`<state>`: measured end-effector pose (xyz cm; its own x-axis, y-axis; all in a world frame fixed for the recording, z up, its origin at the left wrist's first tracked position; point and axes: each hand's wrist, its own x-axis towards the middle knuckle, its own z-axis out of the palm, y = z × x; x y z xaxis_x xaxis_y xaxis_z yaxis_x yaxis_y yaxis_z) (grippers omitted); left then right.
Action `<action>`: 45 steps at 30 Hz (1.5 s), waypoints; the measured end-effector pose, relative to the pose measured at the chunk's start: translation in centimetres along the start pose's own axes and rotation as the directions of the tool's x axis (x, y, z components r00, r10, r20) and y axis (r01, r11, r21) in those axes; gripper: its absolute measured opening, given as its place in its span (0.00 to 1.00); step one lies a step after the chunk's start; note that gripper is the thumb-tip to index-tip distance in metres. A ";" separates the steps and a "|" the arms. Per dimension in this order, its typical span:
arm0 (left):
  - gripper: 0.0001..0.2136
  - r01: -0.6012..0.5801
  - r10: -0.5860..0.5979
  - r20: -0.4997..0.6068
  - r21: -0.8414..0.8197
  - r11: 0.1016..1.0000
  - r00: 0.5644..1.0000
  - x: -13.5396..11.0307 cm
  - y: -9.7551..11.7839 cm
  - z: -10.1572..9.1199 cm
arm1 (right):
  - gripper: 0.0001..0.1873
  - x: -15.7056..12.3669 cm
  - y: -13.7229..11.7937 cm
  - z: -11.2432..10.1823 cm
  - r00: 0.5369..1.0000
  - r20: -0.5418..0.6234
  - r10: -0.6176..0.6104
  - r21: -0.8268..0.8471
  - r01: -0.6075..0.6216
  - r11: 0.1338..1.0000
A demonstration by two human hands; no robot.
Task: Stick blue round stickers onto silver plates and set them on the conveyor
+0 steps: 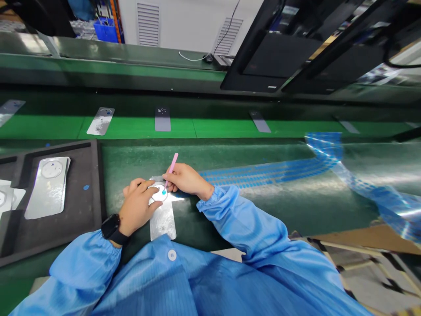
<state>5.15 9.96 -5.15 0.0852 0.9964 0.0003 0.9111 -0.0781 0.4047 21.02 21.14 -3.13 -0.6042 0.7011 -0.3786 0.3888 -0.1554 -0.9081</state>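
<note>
A silvery flat phone-back-like panel [162,221] lies on the green mat under my hands, with a round ring outline [159,193] near its upper end. My left hand [136,206] presses its fingers on the panel beside the ring. A black watch [110,227] sits on that wrist. My right hand [186,180] grips a pink pick [172,167] with its tip at the ring. A small cyan-blue piece [163,192] sits at that tip, and I cannot tell whether it is stuck to the tip or to the panel.
A black foam tray [95,184] at the left holds silvery panels. A strip of blue dotted film [269,173] runs right across the mat. Beyond it, a green conveyor belt [223,129] carries several panels, and black monitors [279,57] hang above at the upper right.
</note>
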 end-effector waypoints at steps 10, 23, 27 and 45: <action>0.12 -0.028 0.028 -0.009 -0.007 1.000 1.000 -0.1 -0.1 0.2 | 0.14 1.2 0.5 0.0 0.999 0.017 0.040 -0.110 -0.038 0.993; 0.12 -0.050 0.050 -0.052 0.006 0.999 0.997 -0.3 -0.3 0.5 | 0.13 1.0 0.7 0.2 1.000 0.019 0.010 -0.177 -0.007 0.984; 0.10 -0.058 0.060 -0.070 0.038 0.998 0.996 -0.5 -0.2 0.6 | 0.12 0.9 0.5 0.2 1.000 0.015 -0.007 -0.199 0.010 0.980; 0.13 -0.013 0.002 0.046 0.252 0.968 0.999 -0.8 1.7 -0.1 | 0.11 1.0 1.3 -0.1 1.000 -0.023 0.003 0.131 0.000 0.991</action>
<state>6.63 9.03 -4.36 0.1049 0.9936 -0.0408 0.9821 -0.0971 0.1611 20.97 21.68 -4.63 -0.5873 0.7162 -0.3770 0.2944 -0.2449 -0.9238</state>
